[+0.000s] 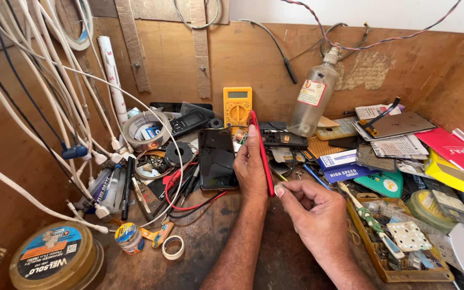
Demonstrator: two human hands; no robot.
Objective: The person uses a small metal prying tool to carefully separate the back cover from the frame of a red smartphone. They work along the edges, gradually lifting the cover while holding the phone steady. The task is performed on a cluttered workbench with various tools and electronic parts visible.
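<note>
Left hand [251,171] holds a red phone [262,153] on edge, upright over the workbench [210,241] — fingers wrapped round its back, one fingertip up at the top corner. Right hand [312,207] sits just beside the phone's lower edge, fingers curled narrow, thumb and forefinger pinched at the rim; can't tell if a pick or tool is between them. A second phone, black [217,159], lies flat screen-up just left of the left hand. Yellow multimeter [237,106] stands against the back wall, clear bottle [312,96] to its right, parts tray [398,241] at the right.

Looks like the edge seam is being worked. To do it well, I'd say: keep the left grip firm but off the screen face, work the rim with small shallow moves — no deep prying.
</note>
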